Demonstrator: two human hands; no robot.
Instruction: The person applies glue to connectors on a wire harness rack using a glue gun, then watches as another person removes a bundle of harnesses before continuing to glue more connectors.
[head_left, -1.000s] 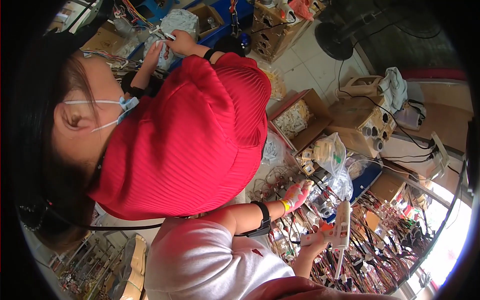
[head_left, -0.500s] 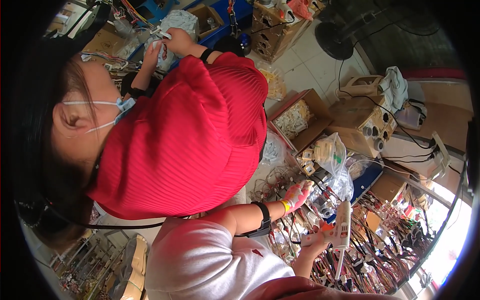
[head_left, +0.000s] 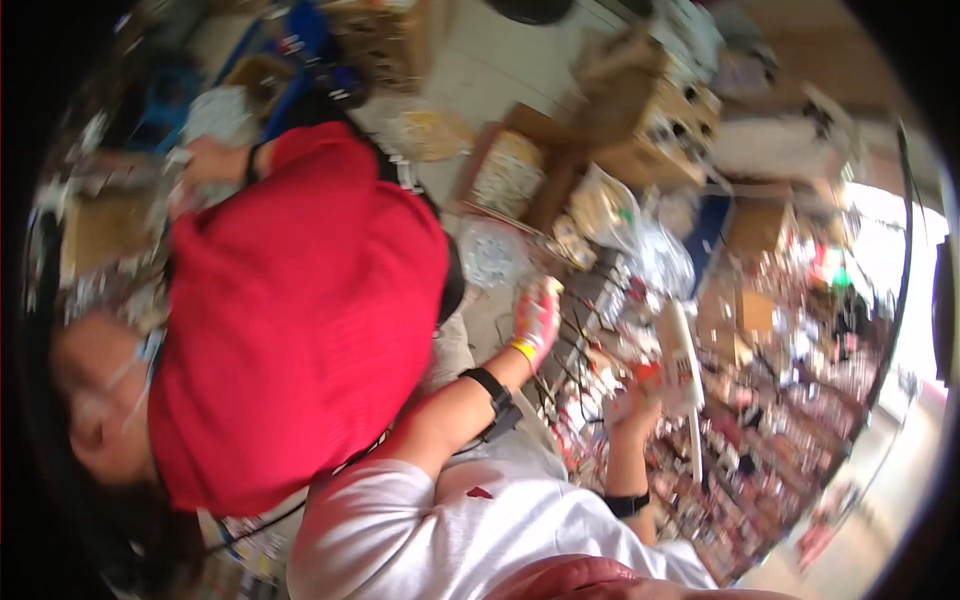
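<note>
My right hand (head_left: 632, 408) is wrapped around the handle of a white hot glue gun (head_left: 680, 362) with an orange trigger. The gun stands roughly upright in view, with a thin white length hanging from its lower end. To its left, my left hand (head_left: 537, 318) wears a pink-and-white glove with a yellow cuff. It hovers by the edge of a bench piled with wires and small connectors (head_left: 770, 440). Motion smears its fingers, and I cannot make out anything in them.
A person in a red top (head_left: 310, 310) bends over work close on my left. Beyond my hands are an open carton of small pale parts (head_left: 510, 175), clear plastic bags (head_left: 660, 255), a brown box (head_left: 690, 135) and a blue bin (head_left: 712, 225).
The whole view has swung and blurred, so the surroundings sit further left and higher. My right hand still grips the glue gun; my left hand stays near the bench edge.
</note>
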